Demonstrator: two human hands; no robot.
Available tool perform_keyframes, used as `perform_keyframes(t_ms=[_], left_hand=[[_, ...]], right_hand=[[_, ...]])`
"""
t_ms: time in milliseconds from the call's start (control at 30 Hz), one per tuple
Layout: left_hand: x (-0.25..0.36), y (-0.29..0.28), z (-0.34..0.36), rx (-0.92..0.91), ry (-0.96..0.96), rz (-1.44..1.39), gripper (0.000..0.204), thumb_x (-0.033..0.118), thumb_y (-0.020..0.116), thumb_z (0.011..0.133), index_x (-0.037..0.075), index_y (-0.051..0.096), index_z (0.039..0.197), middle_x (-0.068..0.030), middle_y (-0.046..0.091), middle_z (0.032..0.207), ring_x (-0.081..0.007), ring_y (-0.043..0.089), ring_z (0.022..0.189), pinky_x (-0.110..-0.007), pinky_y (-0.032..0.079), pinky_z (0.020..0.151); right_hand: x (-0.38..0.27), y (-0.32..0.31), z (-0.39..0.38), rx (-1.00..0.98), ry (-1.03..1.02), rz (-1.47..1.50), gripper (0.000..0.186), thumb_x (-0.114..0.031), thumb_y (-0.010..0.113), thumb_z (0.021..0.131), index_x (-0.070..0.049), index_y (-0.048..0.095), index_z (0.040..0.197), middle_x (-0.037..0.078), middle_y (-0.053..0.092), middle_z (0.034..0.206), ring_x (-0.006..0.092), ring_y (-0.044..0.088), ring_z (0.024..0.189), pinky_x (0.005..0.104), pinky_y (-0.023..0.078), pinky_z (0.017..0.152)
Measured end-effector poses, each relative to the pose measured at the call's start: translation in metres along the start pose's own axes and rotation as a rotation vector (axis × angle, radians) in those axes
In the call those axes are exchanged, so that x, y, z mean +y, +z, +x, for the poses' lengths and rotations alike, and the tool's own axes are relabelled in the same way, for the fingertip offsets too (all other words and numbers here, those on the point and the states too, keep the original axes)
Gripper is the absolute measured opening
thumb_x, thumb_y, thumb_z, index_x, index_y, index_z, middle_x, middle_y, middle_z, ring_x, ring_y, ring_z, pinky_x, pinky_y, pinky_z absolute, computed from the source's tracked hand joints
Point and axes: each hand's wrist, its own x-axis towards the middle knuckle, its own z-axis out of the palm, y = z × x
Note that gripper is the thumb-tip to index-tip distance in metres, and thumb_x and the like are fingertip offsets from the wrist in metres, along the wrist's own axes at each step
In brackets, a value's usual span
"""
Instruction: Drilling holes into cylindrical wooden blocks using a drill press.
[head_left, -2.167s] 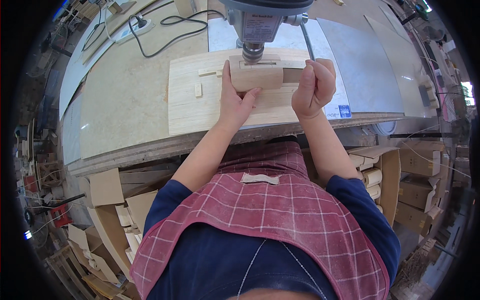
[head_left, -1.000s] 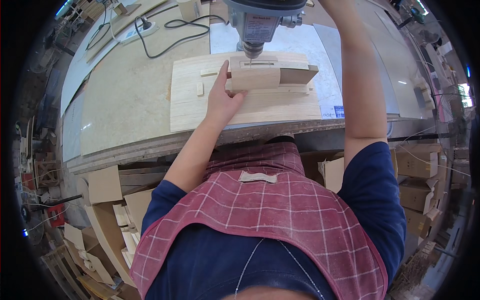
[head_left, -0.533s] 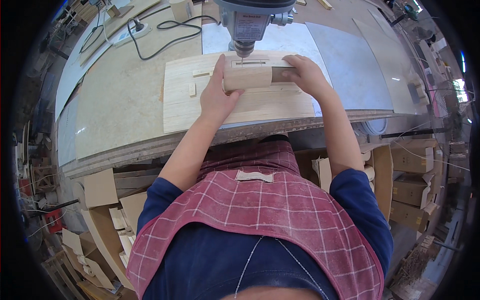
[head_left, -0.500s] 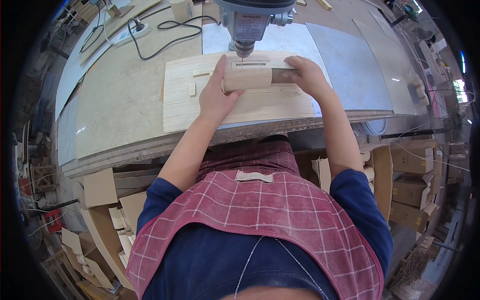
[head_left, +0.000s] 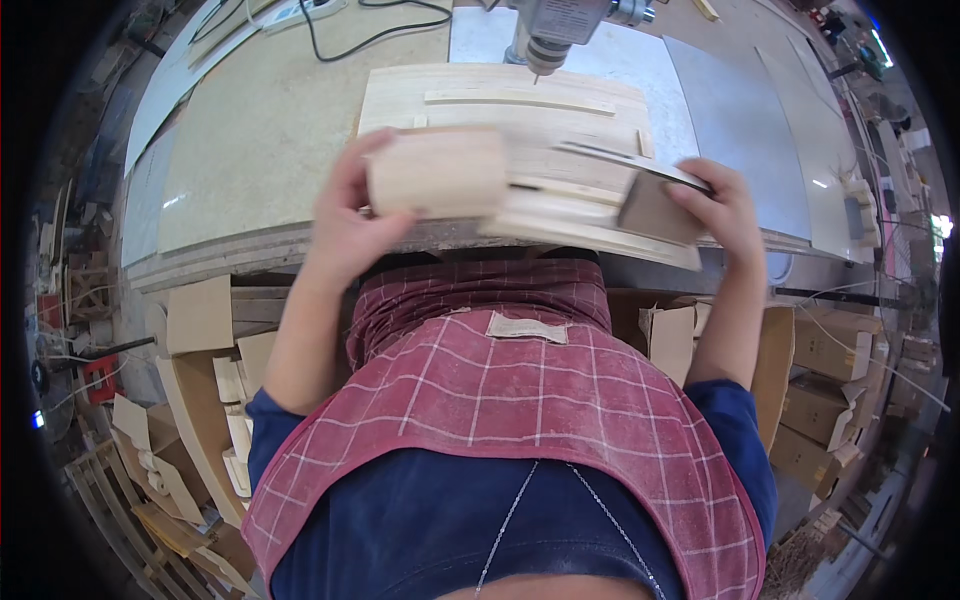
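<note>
My left hand (head_left: 352, 222) is closed around a pale wooden block (head_left: 437, 172) with a rounded outline, smeared a little by motion. To the right, my right hand (head_left: 722, 205) grips a slotted jig (head_left: 652, 205), made of a thin light plate with a slot and a brownish panel below it. The two pieces are apart, both held over the near part of a pale wooden board (head_left: 395, 92). Thin wooden strips (head_left: 520, 101) lie across that board. Beyond my hands hangs a drill press chuck (head_left: 547, 56) with a thin bit pointing down, touching neither piece.
The worktable (head_left: 270, 150) has a rough front edge close to my apron. A black cable (head_left: 385, 45) and a white power strip (head_left: 300, 14) lie at the back left. Cardboard boxes (head_left: 205, 320) with wooden pieces stand below on the left, and more boxes (head_left: 825, 345) on the right.
The wooden block and the slotted jig have come apart. My left hand has drawn the block left and nearer; my right hand has carried the jig right and nearer, away from the drill.
</note>
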Motion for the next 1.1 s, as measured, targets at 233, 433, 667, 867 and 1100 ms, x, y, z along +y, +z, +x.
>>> perform_keyframes(t_ms=[233, 433, 667, 867, 1100], left_hand=[[0.011, -0.034, -0.004, 0.265, -0.384, -0.215, 0.056, 0.009, 0.068, 0.072, -0.002, 0.046, 0.122, -0.0109, 0.061, 0.099, -0.0142, 0.059, 0.083, -0.023, 0.047, 0.067], [0.025, -0.008, -0.009, 0.232, -0.478, -0.291, 0.053, 0.011, 0.068, 0.072, -0.006, 0.048, 0.118, -0.0119, 0.063, 0.091, -0.0125, 0.06, 0.071, -0.021, 0.047, 0.057], [0.023, 0.006, -0.012, 0.069, -0.531, -0.238, 0.043, 0.012, 0.06, 0.08, -0.003, 0.049, 0.119, -0.0084, 0.061, 0.096, -0.0114, 0.058, 0.08, -0.023, 0.045, 0.071], [0.024, 0.026, -0.012, -0.104, -0.612, -0.683, 0.044, 0.029, 0.042, 0.091, 0.0, 0.045, 0.124, 0.0002, 0.058, 0.08, -0.0026, 0.035, 0.051, -0.018, 0.03, 0.049], [0.026, 0.042, -0.004, -0.025, -0.55, -0.561, 0.048, 0.028, 0.047, 0.089, -0.001, 0.042, 0.127, 0.0042, 0.049, 0.074, -0.002, 0.028, 0.051, -0.018, 0.025, 0.047]], right_hand=[[-0.021, 0.008, -0.025, 0.026, -0.252, -0.213, 0.027, -0.005, 0.072, 0.062, -0.001, 0.064, 0.087, 0.005, 0.057, 0.076, 0.0166, 0.052, 0.074, 0.0271, 0.042, 0.066], [-0.02, 0.05, -0.026, 0.146, -0.292, -0.054, 0.03, -0.005, 0.076, 0.059, -0.008, 0.067, 0.088, 0.003, 0.055, 0.092, 0.0192, 0.05, 0.087, 0.0299, 0.043, 0.073], [-0.014, 0.065, -0.028, 0.13, -0.27, 0.057, 0.029, -0.008, 0.077, 0.061, -0.008, 0.068, 0.088, 0.005, 0.047, 0.105, 0.0175, 0.048, 0.095, 0.0282, 0.043, 0.077], [-0.017, 0.081, -0.026, 0.108, -0.226, 0.188, 0.029, -0.008, 0.077, 0.06, -0.008, 0.068, 0.088, 0.005, 0.049, 0.103, 0.0174, 0.048, 0.096, 0.0286, 0.043, 0.076], [-0.012, 0.079, -0.017, 0.171, -0.306, 0.116, 0.03, -0.005, 0.077, 0.06, -0.008, 0.068, 0.089, 0.004, 0.049, 0.099, 0.0175, 0.048, 0.096, 0.0284, 0.043, 0.076]])
